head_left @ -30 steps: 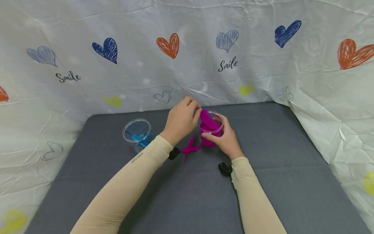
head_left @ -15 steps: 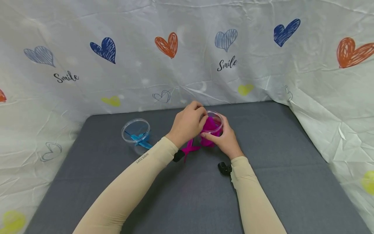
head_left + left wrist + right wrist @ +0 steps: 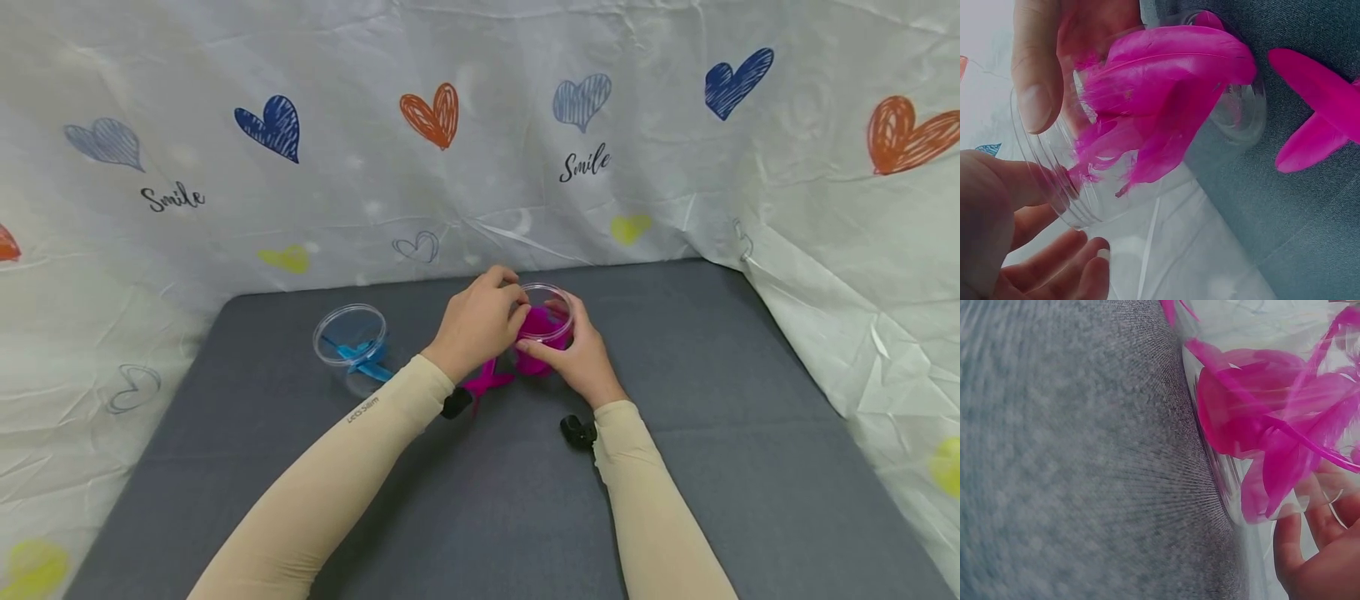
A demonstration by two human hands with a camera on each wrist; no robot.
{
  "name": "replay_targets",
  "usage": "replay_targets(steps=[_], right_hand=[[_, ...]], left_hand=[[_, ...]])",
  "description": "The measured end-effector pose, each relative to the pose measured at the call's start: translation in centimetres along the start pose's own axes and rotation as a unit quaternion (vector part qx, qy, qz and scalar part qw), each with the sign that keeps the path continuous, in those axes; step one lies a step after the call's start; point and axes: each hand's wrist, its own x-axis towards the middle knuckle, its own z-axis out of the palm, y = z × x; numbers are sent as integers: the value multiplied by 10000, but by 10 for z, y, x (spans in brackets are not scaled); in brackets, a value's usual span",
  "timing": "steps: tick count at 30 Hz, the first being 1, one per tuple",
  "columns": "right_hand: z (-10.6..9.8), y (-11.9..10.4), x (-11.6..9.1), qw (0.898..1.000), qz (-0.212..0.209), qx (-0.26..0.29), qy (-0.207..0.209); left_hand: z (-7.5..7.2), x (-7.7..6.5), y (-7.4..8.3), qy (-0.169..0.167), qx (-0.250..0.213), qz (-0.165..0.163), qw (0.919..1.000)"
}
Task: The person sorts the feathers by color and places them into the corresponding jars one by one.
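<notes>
A clear plastic jar [image 3: 545,333] with several pink feathers [image 3: 1179,75] inside stands near the back of the table. My right hand [image 3: 588,362] grips the jar from its right side, thumb in front and fingers around the far wall. At the jar's mouth is my left hand [image 3: 480,321]. In the left wrist view, a digit of it reaches the rim beside the feathers' fluffy ends; whether it pinches one is unclear. Two crossed pink feathers [image 3: 487,381] lie on the table in front of the jar, partly behind the left wrist.
A second clear jar [image 3: 349,308] with blue feathers [image 3: 362,354] stands to the left, partly covered by the left sleeve. Dark grey cloth [image 3: 480,500] covers the table. Behind and to the right hangs a white curtain [image 3: 495,192] printed with hearts.
My left hand has come down and right to the jar's mouth. The feather that stuck up above the rim a second ago now sits lower inside. The right hand has kept its grip.
</notes>
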Motion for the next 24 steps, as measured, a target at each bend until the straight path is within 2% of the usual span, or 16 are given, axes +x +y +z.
replay_targets(steps=[7, 10, 13, 17, 24], right_hand=[[0, 0, -2, 10000, 35, -36, 27], [1, 1, -2, 10000, -7, -46, 41], [3, 1, -1, 10000, -47, -69, 39], [3, 1, -2, 9999, -105, -87, 54], [3, 2, -4, 9997, -188, -97, 83]], left_hand=[[-5, -12, -6, 413, -477, -244, 9977], [-8, -21, -13, 597, -743, -364, 9948], [-9, -36, -21, 605, -933, -525, 9924], [-7, -57, -33, 280, -1051, -701, 9916], [4, -97, -60, -468, -822, -649, 9934]])
